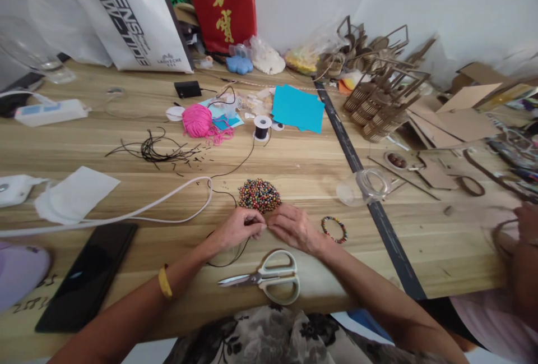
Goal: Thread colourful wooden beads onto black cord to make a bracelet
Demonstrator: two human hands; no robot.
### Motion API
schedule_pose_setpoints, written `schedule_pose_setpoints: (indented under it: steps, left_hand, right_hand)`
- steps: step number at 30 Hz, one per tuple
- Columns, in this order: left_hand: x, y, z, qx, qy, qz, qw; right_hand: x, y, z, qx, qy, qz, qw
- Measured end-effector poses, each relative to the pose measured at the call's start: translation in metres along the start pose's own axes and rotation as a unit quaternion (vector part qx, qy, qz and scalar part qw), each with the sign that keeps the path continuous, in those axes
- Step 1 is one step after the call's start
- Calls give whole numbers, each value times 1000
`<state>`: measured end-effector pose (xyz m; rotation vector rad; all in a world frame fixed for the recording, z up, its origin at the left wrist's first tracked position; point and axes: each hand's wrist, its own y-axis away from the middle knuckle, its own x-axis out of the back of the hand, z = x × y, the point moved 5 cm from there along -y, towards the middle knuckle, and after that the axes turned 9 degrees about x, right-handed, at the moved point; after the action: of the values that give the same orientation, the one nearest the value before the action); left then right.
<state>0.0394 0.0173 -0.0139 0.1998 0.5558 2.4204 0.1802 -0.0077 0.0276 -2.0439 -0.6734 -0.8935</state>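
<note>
My left hand (241,226) is closed in a pinch just in front of a pile of small multicoloured beads (259,194). A thin black cord (240,252) runs out from under it and loops on the table. My right hand (294,228) meets it fingertip to fingertip, its fingers bent and pressed together at the near edge of the pile. Whatever lies between the right fingertips is too small to make out. A finished-looking bead bracelet (334,229) rests to the right of that hand. Scissors (269,279) with pale handles lie just below both hands, blades pointing left.
Behind the beads stands a spool of black cord (261,127), near pink yarn (197,120) and blue sheets (298,109). Cut black cords (157,148), a white cable (168,201) and a phone (88,277) lie left. Rightward are a clear jar (372,185), small baskets (374,103) and another person's hand (527,222).
</note>
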Motion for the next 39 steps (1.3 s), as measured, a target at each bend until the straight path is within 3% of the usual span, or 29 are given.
schedule_pose_setpoints:
  steps: [3, 5, 9, 12, 14, 17, 21, 24, 29, 34, 39]
  left_hand:
    - [0, 0, 2, 4, 0, -12, 1000]
    - [0, 1, 3, 9, 1, -23, 1000]
    - [-3, 1, 6, 4, -39, -32, 999]
    - [-6, 1, 6, -15, -103, -23, 994]
    - [-8, 2, 6, -35, -141, -10, 989]
    - [-10, 5, 8, -50, -192, 16, 980]
    - [-13, 10, 10, -50, -244, 32, 968]
    - [-13, 9, 8, -52, -249, 37, 966]
    - [-6, 3, 5, -62, -210, 50, 974]
    - [-5, -1, 2, -11, -97, 21, 995]
    - [-5, -1, 4, -22, -103, 26, 994]
  right_hand:
    - [3, 0, 0, 3, -35, 10, 999]
    - [11, 1, 6, -21, -63, 51, 996]
    - [38, 12, 35, -159, -66, 195, 966]
    - [50, 23, 58, -254, -64, 234, 936]
    - [53, 27, 67, -281, -65, 210, 934]
    - [51, 28, 73, -294, -56, 112, 948]
    - [40, 25, 66, -292, -11, -28, 956]
    - [33, 19, 56, -278, 37, -88, 956]
    - [25, 12, 47, -262, 66, -124, 955]
    - [21, 11, 48, -276, 101, -148, 944]
    - [17, 8, 46, -273, 166, -171, 932]
